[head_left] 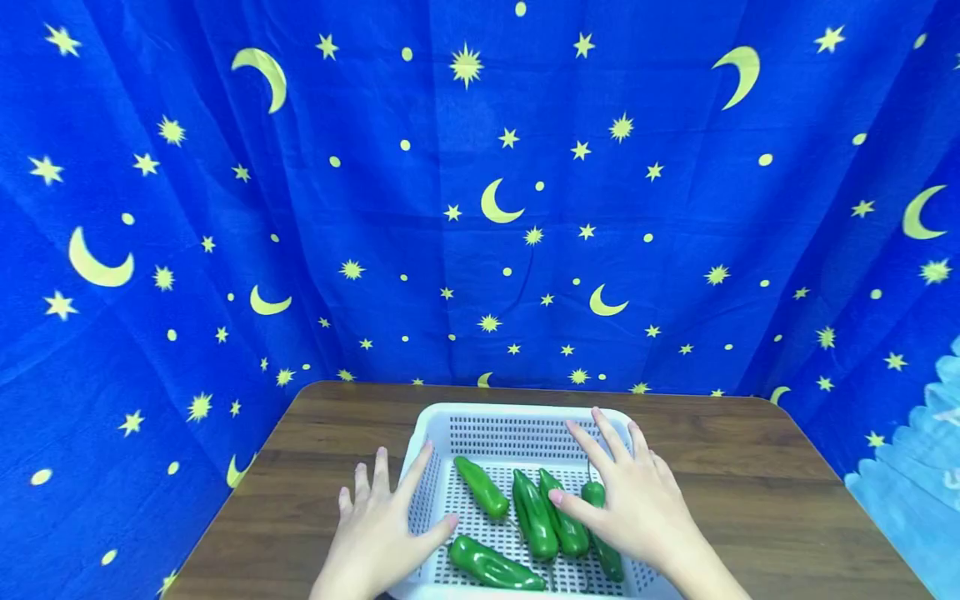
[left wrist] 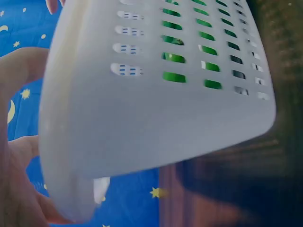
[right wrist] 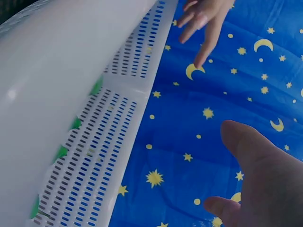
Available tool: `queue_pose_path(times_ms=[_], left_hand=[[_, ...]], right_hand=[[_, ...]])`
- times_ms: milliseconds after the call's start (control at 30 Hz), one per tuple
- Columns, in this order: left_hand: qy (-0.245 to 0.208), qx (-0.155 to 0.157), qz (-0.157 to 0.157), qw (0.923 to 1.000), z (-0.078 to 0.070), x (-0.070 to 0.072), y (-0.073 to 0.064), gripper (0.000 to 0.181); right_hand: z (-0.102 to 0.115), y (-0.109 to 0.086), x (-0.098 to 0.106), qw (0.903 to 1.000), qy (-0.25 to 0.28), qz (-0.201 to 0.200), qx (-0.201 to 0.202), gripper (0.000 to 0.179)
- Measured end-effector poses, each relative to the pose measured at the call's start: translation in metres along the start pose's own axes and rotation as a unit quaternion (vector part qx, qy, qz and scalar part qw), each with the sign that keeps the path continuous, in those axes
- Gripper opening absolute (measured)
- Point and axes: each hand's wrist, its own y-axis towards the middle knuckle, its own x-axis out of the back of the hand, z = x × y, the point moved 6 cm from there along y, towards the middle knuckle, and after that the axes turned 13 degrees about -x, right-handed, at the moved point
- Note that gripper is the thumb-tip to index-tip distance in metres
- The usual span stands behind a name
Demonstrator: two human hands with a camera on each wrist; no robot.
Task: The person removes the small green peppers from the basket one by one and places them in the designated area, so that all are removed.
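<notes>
A white perforated plastic basket (head_left: pixel 525 410) stands on the table with several green peppers in it. One pepper (head_left: pixel 482 488) lies toward the back left, another (head_left: pixel 497 567) along the front. Side by side near the middle are two more peppers (head_left: pixel 534 515), and a darker one (head_left: pixel 606 557) is partly covered by my right hand (head_left: pixel 637 500). That hand hovers over the basket's right side with its fingers spread. My left hand (head_left: pixel 378 529) is spread at the left wall, thumb reaching over the rim. Neither hand holds anything. Through the wall slots in the left wrist view, green pepper (left wrist: pixel 174 77) shows.
The brown wooden table (head_left: pixel 757 475) extends on both sides of the basket. Behind it hangs a blue curtain (head_left: pixel 390 208) with yellow moons and stars. A light blue scalloped cloth (head_left: pixel 911 475) hangs at the right edge.
</notes>
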Motion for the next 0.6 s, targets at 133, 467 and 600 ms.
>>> queue_pose_path(times_ms=[133,467,600], left_hand=[[-0.022,0.002,0.003,0.9998,0.006,-0.006,-0.004,0.098],[-0.142,0.025,0.040,0.9887,0.019,-0.025,-0.018,0.117],[-0.195,0.010,0.048,0.9795,0.025,-0.033,-0.026,0.125]], right_hand=[[-0.001,0.001,0.002,0.9999,0.005,-0.007,0.007,0.089],[-0.003,-0.001,0.002,0.9996,0.018,-0.011,0.016,0.087],[-0.004,0.000,0.003,0.9992,0.034,-0.011,0.020,0.087]])
